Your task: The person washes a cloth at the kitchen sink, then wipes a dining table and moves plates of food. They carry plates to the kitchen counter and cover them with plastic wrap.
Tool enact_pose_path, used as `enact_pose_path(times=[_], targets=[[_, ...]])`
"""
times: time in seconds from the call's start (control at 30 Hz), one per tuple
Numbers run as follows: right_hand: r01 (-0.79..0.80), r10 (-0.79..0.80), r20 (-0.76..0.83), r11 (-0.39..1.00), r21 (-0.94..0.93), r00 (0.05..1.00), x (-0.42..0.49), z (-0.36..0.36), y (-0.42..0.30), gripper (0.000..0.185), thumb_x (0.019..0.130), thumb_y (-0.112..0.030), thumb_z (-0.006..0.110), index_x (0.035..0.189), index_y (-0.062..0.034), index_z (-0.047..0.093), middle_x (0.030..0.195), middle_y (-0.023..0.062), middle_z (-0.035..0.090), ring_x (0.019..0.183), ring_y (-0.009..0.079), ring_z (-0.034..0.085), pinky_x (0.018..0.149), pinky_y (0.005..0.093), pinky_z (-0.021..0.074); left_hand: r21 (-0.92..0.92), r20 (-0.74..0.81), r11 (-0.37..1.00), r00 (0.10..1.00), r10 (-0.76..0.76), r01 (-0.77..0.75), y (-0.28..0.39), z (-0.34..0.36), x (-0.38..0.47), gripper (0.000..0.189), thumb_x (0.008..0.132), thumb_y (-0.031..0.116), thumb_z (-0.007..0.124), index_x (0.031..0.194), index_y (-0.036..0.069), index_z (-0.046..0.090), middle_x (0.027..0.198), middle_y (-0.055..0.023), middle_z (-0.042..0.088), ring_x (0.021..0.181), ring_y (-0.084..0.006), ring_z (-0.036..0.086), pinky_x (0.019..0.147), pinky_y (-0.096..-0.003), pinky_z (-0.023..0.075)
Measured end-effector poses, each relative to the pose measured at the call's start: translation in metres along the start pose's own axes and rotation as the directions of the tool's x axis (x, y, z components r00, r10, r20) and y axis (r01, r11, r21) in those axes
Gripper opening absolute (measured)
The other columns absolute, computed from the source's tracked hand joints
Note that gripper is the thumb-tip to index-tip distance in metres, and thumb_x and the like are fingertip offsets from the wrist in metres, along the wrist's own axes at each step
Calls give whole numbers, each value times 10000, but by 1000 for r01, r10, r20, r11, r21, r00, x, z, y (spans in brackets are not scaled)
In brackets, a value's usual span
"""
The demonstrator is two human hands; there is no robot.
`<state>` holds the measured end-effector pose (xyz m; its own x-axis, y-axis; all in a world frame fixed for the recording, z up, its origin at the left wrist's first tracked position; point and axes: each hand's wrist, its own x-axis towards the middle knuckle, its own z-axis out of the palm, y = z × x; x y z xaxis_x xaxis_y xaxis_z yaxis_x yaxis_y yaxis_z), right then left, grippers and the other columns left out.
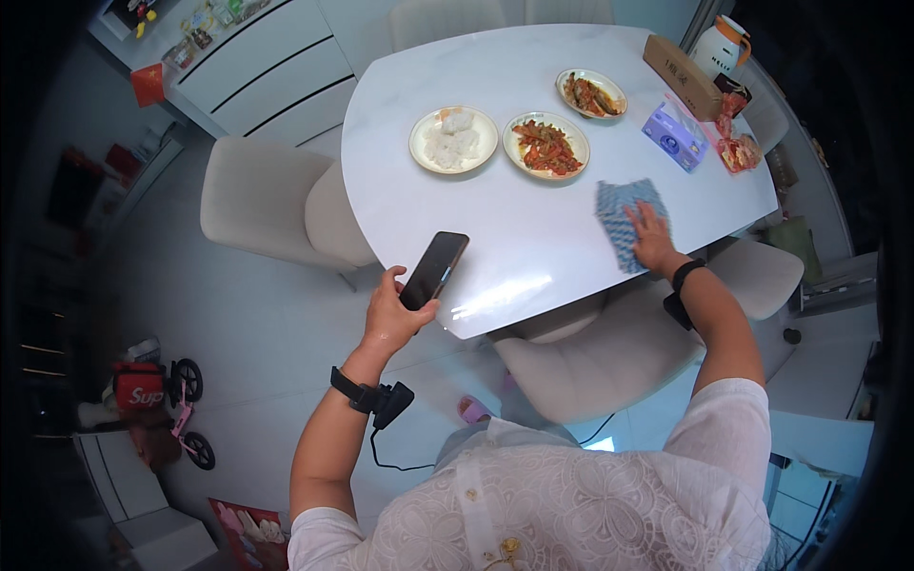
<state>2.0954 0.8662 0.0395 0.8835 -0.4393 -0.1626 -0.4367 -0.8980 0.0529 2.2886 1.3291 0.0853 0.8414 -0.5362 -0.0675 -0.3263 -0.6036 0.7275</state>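
Observation:
My left hand (393,314) grips a dark smartphone (437,265) by its lower end, at the near left edge of the white table (500,243). The phone's screen is dark. At the right, my right hand (651,239) lies with spread fingers on a blue-and-white patterned cloth (623,207), pressing it flat against the tabletop. Beyond the cloth are a plate of reddish cooked food (548,148) and a smaller plate of brownish food in sauce (591,94). A plate of white rice (453,141) stands to their left.
A purple tissue pack (675,134), a long cardboard box (682,77), a red-patterned plastic bag (739,152) and a white jug with orange trim (720,48) crowd the right end. A beige chair (600,357) is tucked near me; another chair (264,203) stands left.

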Motion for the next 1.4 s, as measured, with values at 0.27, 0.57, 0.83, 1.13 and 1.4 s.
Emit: enact_pose_path(times=[0.27, 0.57, 0.83, 1.13, 1.4], targets=[[-83, 117, -267, 987, 137, 956, -32, 26, 139, 528, 748, 7, 474, 1260, -121, 463, 1301, 167, 415, 1159, 350, 422, 970, 373, 361, 250, 138, 914, 946, 293, -319, 98, 72, 52, 767, 571, 315, 755, 1177, -27, 432, 985, -212, 550, 926, -334, 511, 833, -389, 430], [-384, 473, 169, 404, 830, 864, -194, -31, 199, 252, 860, -161, 520, 1039, 7, 579, 844, 29, 601, 773, 100, 537, 729, 250, 429, 301, 194, 764, 821, 537, -571, 119, 123, 74, 693, 562, 293, 742, 1125, 9, 453, 901, -156, 525, 849, -302, 494, 776, -372, 414], [99, 697, 18, -128, 987, 717, -331, -165, 39, 444, 857, -236, 520, 1219, 9, 439, 1107, 114, 540, 973, 184, 543, 843, 303, 436, 289, 287, 706, 762, 580, -647, 99, 118, 72, 829, 573, 343, 771, 1230, 14, 387, 1006, -170, 499, 888, -320, 480, 812, -388, 402], [227, 308, -87, -454, 862, 947, -203, -180, -250, 339, 901, -177, 483, 1182, 12, 479, 1026, 69, 597, 901, 123, 576, 798, 243, 453, 152, 178, 740, 755, 631, -655, 19, 6, 73, 877, 665, 291, 751, 1345, 24, 267, 1190, -215, 442, 1086, -354, 422, 934, -414, 354], [-104, 261, -235, 845, 525, 936, -61, -102, -391, 491, 859, -314, 549, 1188, 42, 474, 1150, 212, 532, 1045, 281, 541, 887, 335, 424, 209, 190, 886, 906, 379, -415, -101, -165, 112, 704, 723, 197, 701, 1305, 42, 337, 1162, -185, 487, 1062, -337, 473, 903, -401, 399]])
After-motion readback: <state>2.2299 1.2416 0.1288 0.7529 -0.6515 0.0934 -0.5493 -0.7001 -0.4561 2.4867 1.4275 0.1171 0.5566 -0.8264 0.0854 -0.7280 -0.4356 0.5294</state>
